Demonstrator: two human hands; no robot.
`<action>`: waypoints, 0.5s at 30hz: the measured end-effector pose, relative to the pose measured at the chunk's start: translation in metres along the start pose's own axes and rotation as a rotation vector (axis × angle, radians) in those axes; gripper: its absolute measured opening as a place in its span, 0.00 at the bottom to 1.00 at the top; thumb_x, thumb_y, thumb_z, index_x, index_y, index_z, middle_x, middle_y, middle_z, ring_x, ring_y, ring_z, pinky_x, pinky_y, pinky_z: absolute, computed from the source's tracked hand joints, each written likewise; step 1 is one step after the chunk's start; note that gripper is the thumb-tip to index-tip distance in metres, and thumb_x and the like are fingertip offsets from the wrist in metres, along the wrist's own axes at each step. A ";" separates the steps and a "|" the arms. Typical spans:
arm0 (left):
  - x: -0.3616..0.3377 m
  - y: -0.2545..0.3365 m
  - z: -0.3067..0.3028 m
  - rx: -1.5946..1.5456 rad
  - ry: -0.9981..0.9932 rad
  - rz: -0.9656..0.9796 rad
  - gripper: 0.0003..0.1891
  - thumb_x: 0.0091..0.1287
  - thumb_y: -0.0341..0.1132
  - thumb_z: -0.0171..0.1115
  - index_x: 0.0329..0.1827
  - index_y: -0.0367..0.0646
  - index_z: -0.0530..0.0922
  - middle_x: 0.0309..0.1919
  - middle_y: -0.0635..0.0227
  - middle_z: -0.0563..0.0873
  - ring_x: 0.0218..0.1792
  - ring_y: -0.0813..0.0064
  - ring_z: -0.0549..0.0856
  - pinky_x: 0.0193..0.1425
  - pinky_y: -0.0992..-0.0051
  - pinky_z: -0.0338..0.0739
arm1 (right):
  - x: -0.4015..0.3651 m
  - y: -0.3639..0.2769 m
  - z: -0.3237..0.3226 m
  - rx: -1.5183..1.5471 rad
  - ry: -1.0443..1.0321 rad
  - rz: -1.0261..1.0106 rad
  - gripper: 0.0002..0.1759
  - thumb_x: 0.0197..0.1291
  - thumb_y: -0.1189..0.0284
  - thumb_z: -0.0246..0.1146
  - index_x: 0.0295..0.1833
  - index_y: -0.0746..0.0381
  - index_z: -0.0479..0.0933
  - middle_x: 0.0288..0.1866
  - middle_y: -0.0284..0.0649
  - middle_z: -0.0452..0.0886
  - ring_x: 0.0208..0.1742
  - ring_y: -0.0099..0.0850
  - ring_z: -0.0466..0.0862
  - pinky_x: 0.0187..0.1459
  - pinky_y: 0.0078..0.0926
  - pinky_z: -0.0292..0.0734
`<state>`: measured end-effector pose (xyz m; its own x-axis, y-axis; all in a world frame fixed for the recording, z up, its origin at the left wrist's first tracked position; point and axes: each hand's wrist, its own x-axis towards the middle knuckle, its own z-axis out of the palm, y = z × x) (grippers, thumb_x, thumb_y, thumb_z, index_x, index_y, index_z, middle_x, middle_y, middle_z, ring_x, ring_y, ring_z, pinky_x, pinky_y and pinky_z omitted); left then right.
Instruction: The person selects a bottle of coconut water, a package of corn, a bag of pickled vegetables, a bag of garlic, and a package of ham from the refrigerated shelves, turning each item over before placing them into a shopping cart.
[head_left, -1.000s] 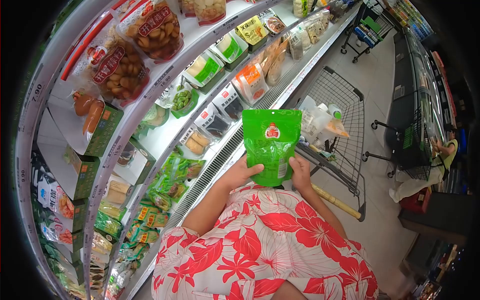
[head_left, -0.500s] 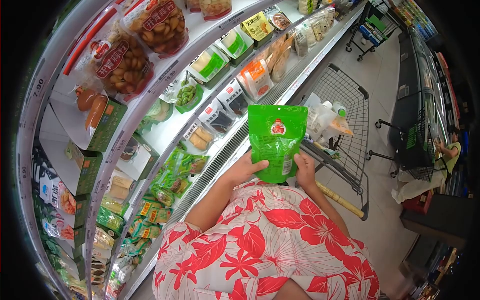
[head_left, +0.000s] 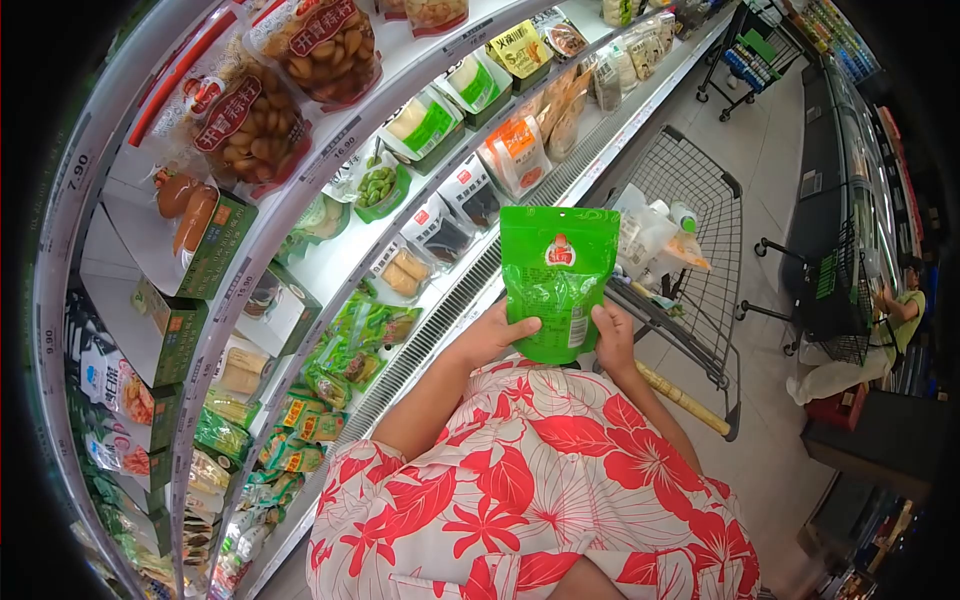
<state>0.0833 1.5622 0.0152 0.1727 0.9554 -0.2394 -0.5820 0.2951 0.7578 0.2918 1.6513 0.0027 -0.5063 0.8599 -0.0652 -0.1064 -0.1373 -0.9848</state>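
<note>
Green glossy plastic pouch (head_left: 558,290) held upright between both hands; left fingers (head_left: 492,335) and right fingers (head_left: 612,337) gripping its lower sides. Black wire shopping cart (head_left: 700,260) just beyond, shelves (head_left: 420,165) alongside.

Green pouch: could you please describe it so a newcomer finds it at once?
Look between the lit shelf and the cart. There, the left hand and right hand hold the green pouch by its lower sides. Unlike the packs on the shelf, it is in hands, with a small red-and-white logo on green.
</note>
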 end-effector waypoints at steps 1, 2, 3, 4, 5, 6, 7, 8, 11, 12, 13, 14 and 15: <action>0.000 0.000 0.000 0.000 0.000 -0.001 0.34 0.65 0.39 0.67 0.71 0.40 0.62 0.64 0.62 0.75 0.64 0.69 0.74 0.69 0.65 0.67 | 0.000 0.000 -0.001 0.001 -0.009 0.000 0.17 0.72 0.69 0.52 0.53 0.71 0.79 0.41 0.34 0.83 0.38 0.16 0.78 0.39 0.16 0.73; 0.000 0.000 -0.001 0.003 0.001 -0.005 0.34 0.65 0.39 0.67 0.71 0.41 0.62 0.64 0.62 0.75 0.64 0.69 0.74 0.69 0.65 0.67 | 0.000 0.000 -0.001 0.002 -0.017 0.001 0.17 0.72 0.69 0.52 0.53 0.71 0.79 0.40 0.34 0.83 0.38 0.16 0.78 0.39 0.16 0.73; 0.000 -0.001 -0.001 0.005 0.002 -0.008 0.34 0.65 0.39 0.67 0.71 0.41 0.62 0.64 0.62 0.75 0.64 0.69 0.74 0.69 0.65 0.68 | 0.000 0.000 -0.001 0.002 -0.017 0.001 0.17 0.72 0.69 0.52 0.53 0.71 0.79 0.40 0.34 0.83 0.38 0.16 0.78 0.39 0.16 0.73; 0.000 -0.001 -0.001 0.005 0.002 -0.009 0.34 0.65 0.39 0.67 0.71 0.41 0.62 0.64 0.62 0.75 0.64 0.69 0.74 0.69 0.65 0.68 | 0.000 0.000 0.000 0.001 -0.009 0.000 0.17 0.72 0.69 0.52 0.52 0.71 0.79 0.40 0.34 0.83 0.37 0.16 0.77 0.38 0.16 0.73; 0.000 -0.001 -0.002 0.000 0.000 -0.011 0.33 0.65 0.39 0.67 0.71 0.41 0.62 0.64 0.62 0.75 0.64 0.69 0.74 0.68 0.65 0.68 | 0.000 0.000 0.000 0.000 -0.001 0.000 0.17 0.72 0.68 0.52 0.52 0.71 0.79 0.40 0.34 0.83 0.37 0.16 0.77 0.38 0.16 0.73; 0.000 -0.001 -0.002 -0.005 -0.001 -0.013 0.33 0.65 0.39 0.67 0.71 0.41 0.62 0.63 0.62 0.75 0.63 0.69 0.74 0.68 0.65 0.68 | 0.000 0.001 -0.001 0.001 -0.001 0.001 0.17 0.72 0.68 0.52 0.52 0.71 0.79 0.40 0.34 0.83 0.37 0.16 0.77 0.38 0.16 0.73; 0.000 -0.001 -0.002 -0.006 0.000 -0.014 0.33 0.65 0.39 0.67 0.71 0.41 0.62 0.63 0.62 0.75 0.63 0.69 0.74 0.68 0.65 0.68 | 0.000 0.002 -0.004 0.000 -0.014 0.016 0.17 0.72 0.68 0.52 0.51 0.71 0.79 0.39 0.34 0.83 0.37 0.16 0.77 0.37 0.16 0.73; 0.000 -0.001 -0.001 0.000 0.005 -0.017 0.33 0.65 0.39 0.67 0.71 0.41 0.62 0.63 0.63 0.75 0.63 0.69 0.74 0.68 0.65 0.68 | 0.000 0.002 -0.004 0.000 -0.028 0.032 0.17 0.72 0.68 0.52 0.51 0.70 0.79 0.39 0.33 0.83 0.36 0.15 0.77 0.37 0.16 0.72; 0.001 -0.002 -0.001 -0.004 0.005 -0.007 0.34 0.65 0.39 0.67 0.71 0.41 0.63 0.63 0.63 0.76 0.63 0.69 0.75 0.68 0.65 0.68 | -0.001 -0.002 -0.001 0.024 -0.007 0.047 0.17 0.72 0.67 0.53 0.50 0.70 0.79 0.39 0.33 0.83 0.37 0.15 0.77 0.37 0.16 0.72; 0.001 -0.002 -0.001 -0.014 0.000 0.002 0.34 0.65 0.39 0.68 0.71 0.41 0.63 0.63 0.63 0.76 0.63 0.69 0.75 0.68 0.65 0.68 | -0.001 -0.002 -0.001 0.024 -0.006 0.047 0.17 0.72 0.67 0.53 0.50 0.70 0.79 0.39 0.33 0.83 0.37 0.15 0.77 0.37 0.16 0.72; 0.000 -0.001 -0.001 -0.014 0.000 0.001 0.34 0.65 0.39 0.68 0.71 0.41 0.63 0.63 0.63 0.76 0.63 0.69 0.75 0.68 0.65 0.68 | 0.000 -0.002 -0.001 0.015 -0.015 0.032 0.17 0.72 0.67 0.53 0.50 0.70 0.79 0.39 0.33 0.83 0.37 0.15 0.77 0.37 0.16 0.72; -0.001 0.001 0.001 -0.011 0.002 -0.007 0.34 0.65 0.39 0.68 0.71 0.41 0.62 0.63 0.63 0.76 0.63 0.69 0.75 0.68 0.65 0.68 | 0.000 -0.003 0.000 0.007 -0.025 0.017 0.18 0.72 0.66 0.53 0.51 0.70 0.79 0.40 0.33 0.83 0.37 0.16 0.77 0.38 0.15 0.72; -0.001 0.003 0.002 -0.005 0.003 -0.014 0.34 0.65 0.39 0.68 0.71 0.41 0.62 0.63 0.63 0.75 0.63 0.69 0.75 0.68 0.65 0.68 | 0.001 -0.004 0.001 0.007 -0.025 0.014 0.18 0.72 0.66 0.53 0.51 0.70 0.79 0.40 0.33 0.83 0.37 0.16 0.77 0.38 0.15 0.72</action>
<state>0.0830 1.5626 0.0187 0.1784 0.9513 -0.2514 -0.5836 0.3080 0.7514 0.2908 1.6521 0.0071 -0.5293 0.8451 -0.0748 -0.1048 -0.1526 -0.9827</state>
